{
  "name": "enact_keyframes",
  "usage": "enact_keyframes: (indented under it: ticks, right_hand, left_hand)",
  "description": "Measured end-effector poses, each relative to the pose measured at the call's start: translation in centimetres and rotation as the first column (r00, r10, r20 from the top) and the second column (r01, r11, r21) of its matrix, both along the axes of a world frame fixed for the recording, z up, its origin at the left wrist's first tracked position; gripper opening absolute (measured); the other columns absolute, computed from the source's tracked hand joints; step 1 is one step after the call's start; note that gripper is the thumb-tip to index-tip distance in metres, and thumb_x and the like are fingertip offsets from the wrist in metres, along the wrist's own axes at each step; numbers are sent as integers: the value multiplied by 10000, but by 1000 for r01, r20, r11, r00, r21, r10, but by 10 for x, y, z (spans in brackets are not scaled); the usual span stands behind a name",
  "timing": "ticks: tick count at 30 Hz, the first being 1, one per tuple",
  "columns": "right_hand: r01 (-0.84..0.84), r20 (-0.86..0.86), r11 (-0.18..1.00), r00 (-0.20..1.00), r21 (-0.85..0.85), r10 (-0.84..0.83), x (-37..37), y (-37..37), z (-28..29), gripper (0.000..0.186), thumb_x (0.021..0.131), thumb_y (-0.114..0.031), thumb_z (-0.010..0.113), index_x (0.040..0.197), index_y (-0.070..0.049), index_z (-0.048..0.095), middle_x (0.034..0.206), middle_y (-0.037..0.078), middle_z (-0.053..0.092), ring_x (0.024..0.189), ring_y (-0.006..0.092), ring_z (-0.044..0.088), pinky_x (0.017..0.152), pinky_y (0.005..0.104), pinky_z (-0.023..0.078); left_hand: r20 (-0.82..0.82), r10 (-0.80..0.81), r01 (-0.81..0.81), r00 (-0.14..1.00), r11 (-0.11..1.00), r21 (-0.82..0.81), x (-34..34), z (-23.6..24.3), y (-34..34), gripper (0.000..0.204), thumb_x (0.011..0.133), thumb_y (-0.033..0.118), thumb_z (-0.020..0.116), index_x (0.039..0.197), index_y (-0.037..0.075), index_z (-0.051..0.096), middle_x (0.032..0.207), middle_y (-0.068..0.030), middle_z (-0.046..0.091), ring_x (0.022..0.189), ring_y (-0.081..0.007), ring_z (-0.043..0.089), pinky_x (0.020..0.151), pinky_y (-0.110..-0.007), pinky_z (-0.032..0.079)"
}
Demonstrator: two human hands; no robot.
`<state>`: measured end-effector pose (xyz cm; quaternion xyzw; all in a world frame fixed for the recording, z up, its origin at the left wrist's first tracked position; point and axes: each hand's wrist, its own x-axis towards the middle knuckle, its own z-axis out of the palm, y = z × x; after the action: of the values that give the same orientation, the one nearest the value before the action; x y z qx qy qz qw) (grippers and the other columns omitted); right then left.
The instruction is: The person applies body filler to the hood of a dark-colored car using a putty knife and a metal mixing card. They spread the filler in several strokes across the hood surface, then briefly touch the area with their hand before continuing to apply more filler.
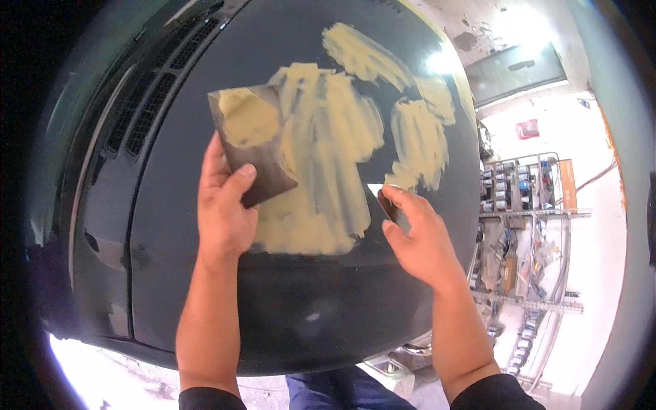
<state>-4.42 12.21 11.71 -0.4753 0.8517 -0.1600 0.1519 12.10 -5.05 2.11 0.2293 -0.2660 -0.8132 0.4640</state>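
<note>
Yellow-smeared dark hood, shelves beyond

Vehicle body workshop, by the look of it. Signs: dark, glossy car bodywork with broad tan smears of filler-like paste; open metal rack at right, crowded with small containers.

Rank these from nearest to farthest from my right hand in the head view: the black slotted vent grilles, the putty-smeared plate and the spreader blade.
1. Spreader blade: nearest, gripped in the right hand.
2. Putty-smeared plate: off to the left, held in the left hand.
3. Black slotted vent grilles: farthest, toward the view's left edge.
</note>
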Motion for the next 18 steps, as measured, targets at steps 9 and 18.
enact_keyframes:
  ticks: [9,18]
  right_hand:
    - [-54,-17,964,998,260,61,26,16,-18,493,781,-63,564,1272,-71,526,1190,179,584,1151,350,530,918,480,423]
    - [-188,-108,936,968,297,228,56,53,-29,560,739,-71,617,1280,-63,472,1236,72,580,1182,241,504,771,504,423]
  left_hand:
    - [29,7,-8,1000,1000,24,1,-2,-5,584,853,-38,459,1415,100,375,1305,-113,527,1180,-261,541,995,-439,458]
    - [53,0,1,999,1000,-21,0,-8,-4,571,857,-32,468,1410,71,374,1287,-116,537,1187,-250,532,1005,-418,443]
